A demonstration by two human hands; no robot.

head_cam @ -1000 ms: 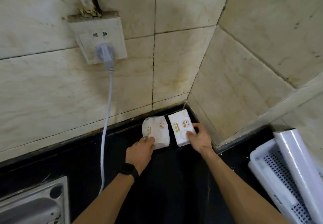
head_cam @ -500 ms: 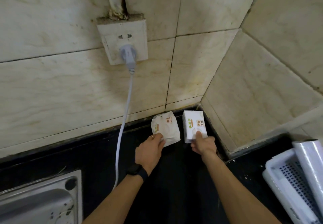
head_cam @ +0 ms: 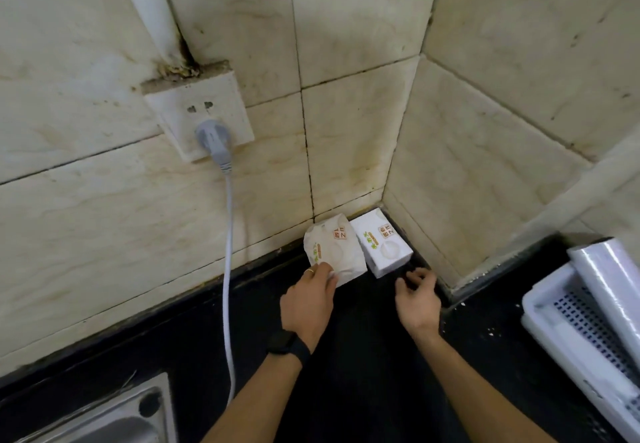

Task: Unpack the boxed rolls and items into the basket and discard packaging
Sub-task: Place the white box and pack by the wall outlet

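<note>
The black counter (head_cam: 363,356) runs under both forearms into the tiled corner. Well to the right of the right hand (head_cam: 417,299) lies a white basket (head_cam: 554,325) with a clear-wrapped roll (head_cam: 609,280) across it. Just beyond that hand's loosely curled, empty fingers sits a white box (head_cam: 382,247), untouched. The left hand (head_cam: 310,299) pinches the near edge of a soft white packet (head_cam: 334,248), which lies against the box's left side.

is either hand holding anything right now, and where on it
The left hand grips the soft white packet at its near bottom corner. The right hand is open, holding nothing, just short of the white box.
</note>
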